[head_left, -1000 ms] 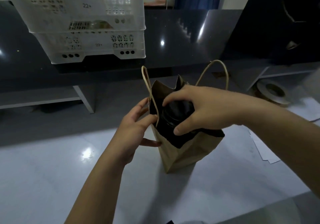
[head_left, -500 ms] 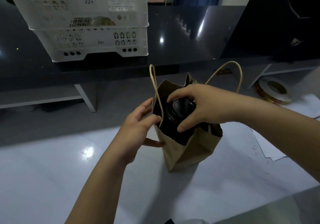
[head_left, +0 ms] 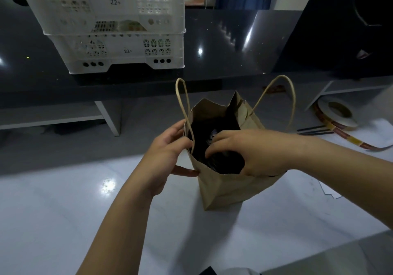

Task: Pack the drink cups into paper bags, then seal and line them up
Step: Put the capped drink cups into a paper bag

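Drink cup [head_left: 221, 160] set inside an upright paper bag [head_left: 229, 187]

The bag stands on the white table [head_left: 85, 211], long axis vertical, mouth up. Its left rim is pinched by the left hand [head_left: 168, 147]. The right hand [head_left: 255, 153] is curled over the dark cup; a grip cannot be confirmed. The thin paper is judged light and crushable, and the cup best held upright at its lid.

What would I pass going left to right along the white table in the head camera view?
In order: left hand → paper bag → sticker tape roll. The right hand, reaching into the bag, overlaps it, so it is left out.
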